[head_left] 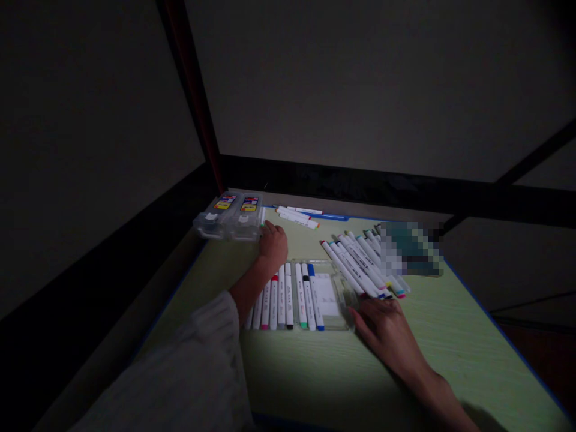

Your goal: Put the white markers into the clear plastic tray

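My left hand [273,245] reaches past the clear marker case [333,326], its fingers curled at a white marker [263,216] beside the closed plastic boxes. The fingertips are partly hidden. In the case stand several white markers [282,297] side by side, with red, black, green and blue ends; its right part shows a white card [326,294]. My right hand [384,324] rests at the case's right edge, thumb apart from the bent fingers, just below a pile of loose markers [360,264]. No object shows in it.
Two clear plastic boxes [245,221] with yellow labels lie at the back left of the green table [288,366]. A few markers [297,219] and a blue strip [330,217] lie at the far edge. A pixelated, greenish flat item [416,249] is at the right. Walls enclose the back.
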The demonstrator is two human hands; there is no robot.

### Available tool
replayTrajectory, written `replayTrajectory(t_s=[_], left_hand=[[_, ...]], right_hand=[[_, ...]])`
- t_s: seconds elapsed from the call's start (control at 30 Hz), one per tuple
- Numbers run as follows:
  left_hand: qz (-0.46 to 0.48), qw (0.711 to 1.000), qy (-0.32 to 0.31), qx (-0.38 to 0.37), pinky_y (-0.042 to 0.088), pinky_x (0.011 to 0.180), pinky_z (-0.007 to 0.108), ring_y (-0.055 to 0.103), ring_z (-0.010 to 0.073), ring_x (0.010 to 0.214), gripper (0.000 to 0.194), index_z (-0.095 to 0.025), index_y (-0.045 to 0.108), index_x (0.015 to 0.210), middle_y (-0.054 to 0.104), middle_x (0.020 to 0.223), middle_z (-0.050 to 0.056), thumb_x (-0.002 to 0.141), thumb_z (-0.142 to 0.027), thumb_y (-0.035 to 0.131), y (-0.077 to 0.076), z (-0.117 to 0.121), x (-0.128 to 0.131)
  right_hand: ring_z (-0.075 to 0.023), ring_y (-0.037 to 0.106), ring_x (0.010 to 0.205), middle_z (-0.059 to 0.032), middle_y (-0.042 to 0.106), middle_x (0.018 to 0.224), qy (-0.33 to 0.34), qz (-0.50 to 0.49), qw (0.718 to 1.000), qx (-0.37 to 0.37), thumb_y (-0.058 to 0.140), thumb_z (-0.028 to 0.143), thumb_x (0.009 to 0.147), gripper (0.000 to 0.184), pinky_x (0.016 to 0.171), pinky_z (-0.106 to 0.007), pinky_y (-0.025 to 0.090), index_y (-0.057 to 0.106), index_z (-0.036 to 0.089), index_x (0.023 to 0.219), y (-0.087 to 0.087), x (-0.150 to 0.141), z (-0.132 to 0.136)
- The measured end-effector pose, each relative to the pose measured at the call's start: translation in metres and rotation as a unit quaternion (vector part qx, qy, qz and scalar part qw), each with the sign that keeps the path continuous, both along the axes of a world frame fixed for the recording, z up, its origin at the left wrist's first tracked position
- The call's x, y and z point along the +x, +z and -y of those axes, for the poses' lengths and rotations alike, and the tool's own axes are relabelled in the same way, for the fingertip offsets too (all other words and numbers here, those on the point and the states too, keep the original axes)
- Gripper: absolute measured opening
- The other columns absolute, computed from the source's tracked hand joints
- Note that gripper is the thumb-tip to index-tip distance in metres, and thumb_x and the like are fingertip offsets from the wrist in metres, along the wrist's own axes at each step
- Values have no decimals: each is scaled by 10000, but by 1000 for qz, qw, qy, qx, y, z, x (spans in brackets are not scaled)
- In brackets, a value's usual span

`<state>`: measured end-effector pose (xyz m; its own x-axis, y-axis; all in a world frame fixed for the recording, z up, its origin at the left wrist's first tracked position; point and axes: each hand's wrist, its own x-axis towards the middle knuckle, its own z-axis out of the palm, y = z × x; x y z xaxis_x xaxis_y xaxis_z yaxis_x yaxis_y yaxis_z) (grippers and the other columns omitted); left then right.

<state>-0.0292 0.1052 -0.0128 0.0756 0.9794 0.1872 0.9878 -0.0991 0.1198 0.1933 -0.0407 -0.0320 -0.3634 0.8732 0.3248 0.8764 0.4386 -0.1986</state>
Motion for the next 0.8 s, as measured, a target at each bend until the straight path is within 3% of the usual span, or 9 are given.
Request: replayTrajectory(t_s=[0.13, 0.33, 0.5, 0.8], left_hand=[[-50, 998, 22, 4, 399, 829, 472, 391, 399, 1158, 419, 15, 458, 1179, 426, 1243, 303, 802, -167, 418, -5, -6, 6], [-89, 994, 56, -29, 353, 846, 455, 427, 383, 1118, 404, 119, 461, 1138, 386, 1233, 370, 795, -65, 351, 0, -12, 13], [-108, 992, 28, -64, 357, 807, 397, 517, 305, 997, 290, 55, 603, 949, 584, 1011, 287, 758, -39, 406, 4, -13, 11], [-106, 992, 9, -69, 379, 760, 338, 555, 265, 928, 265, 19, 639, 870, 611, 930, 253, 776, -9, 393, 6, -14, 9]], right_hand=[[-181, 550, 650, -30, 562, 606, -1, 0, 1000, -2, 382, 297, 886, 332, 673, -320, 342, 487, 188, 591, 1, 0, 1], [-177, 543, 626, -34, 561, 603, -1, -4, 1000, -3, 374, 310, 886, 344, 661, -314, 345, 495, 187, 588, -1, 0, 0], [-187, 547, 646, -43, 570, 623, 1, -3, 1000, -4, 371, 305, 886, 335, 676, -325, 337, 508, 183, 605, -3, 1, 0], [-187, 540, 645, -35, 563, 617, 5, -6, 1000, -17, 383, 304, 888, 322, 671, -329, 324, 511, 183, 618, -3, 2, 0]])
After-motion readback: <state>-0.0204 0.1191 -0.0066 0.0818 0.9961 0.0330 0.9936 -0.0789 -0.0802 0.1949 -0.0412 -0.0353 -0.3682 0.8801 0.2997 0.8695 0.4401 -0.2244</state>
